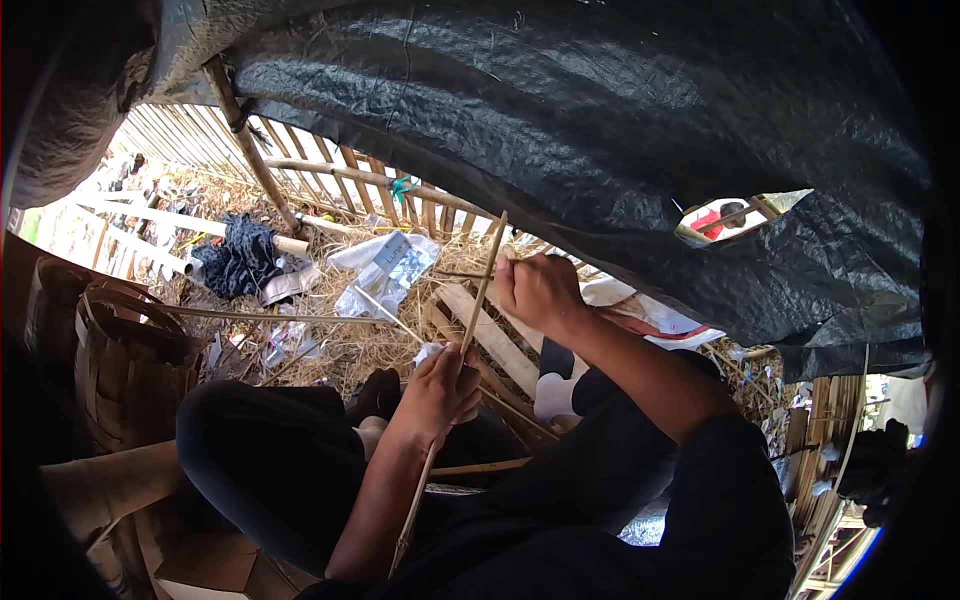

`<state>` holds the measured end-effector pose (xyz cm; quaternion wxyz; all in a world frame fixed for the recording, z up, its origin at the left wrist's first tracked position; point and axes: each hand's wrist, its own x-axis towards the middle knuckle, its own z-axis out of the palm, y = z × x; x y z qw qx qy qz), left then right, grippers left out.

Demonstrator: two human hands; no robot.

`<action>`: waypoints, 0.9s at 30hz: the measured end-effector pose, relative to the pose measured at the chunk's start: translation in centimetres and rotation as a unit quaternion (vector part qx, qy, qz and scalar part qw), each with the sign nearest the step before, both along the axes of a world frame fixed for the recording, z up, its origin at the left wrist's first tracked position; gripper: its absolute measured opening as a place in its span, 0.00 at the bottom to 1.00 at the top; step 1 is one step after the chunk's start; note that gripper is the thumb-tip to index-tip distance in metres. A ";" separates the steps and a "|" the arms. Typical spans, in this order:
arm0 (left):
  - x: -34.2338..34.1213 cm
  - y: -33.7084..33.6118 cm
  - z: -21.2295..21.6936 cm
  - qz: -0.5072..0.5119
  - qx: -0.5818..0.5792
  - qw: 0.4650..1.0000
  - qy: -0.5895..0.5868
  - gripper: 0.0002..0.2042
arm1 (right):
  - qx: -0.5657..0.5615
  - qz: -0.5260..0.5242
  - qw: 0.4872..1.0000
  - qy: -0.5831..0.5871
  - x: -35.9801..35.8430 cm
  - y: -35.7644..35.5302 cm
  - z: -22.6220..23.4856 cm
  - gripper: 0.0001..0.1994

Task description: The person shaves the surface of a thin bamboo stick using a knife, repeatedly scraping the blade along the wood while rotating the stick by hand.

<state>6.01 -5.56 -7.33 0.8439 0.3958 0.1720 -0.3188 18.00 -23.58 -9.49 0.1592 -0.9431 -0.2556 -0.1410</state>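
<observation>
Grips the strip (477, 305) partway along in the left hand (438, 388), fingers wrapped round it, apparently to steady it, with the lower length running back beside the left forearm (378, 500). Holds the right hand (545, 290), fingers curled, by the strip's upper part, presumably for control of the free end; cannot tell whether pinching it. Has knees (235, 425) spread on either side of the hands, probably for clearance, with boards (502, 347) below and between the hands.
</observation>
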 end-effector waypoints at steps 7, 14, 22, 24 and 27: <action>-1.1 0.1 -0.9 0.009 0.006 1.000 -0.020 0.14 | -0.013 -0.059 0.998 -0.018 -0.9 0.7 -0.3 0.26; -0.6 -0.5 0.1 -0.006 0.020 1.000 -0.006 0.14 | 0.004 -0.135 0.991 0.006 3.8 -3.2 -0.9 0.24; -0.6 -0.6 -0.8 -0.012 0.007 1.000 -0.024 0.15 | -0.021 -0.150 0.988 0.013 3.9 -3.4 0.2 0.26; -0.8 -0.9 -0.8 -0.017 -0.009 0.999 -0.032 0.16 | -0.075 -0.202 0.975 0.055 5.7 -4.4 0.4 0.28; -0.6 -1.2 -0.1 -0.042 0.053 0.994 -0.087 0.19 | -0.015 -0.233 0.961 0.145 6.0 -5.6 -0.7 0.28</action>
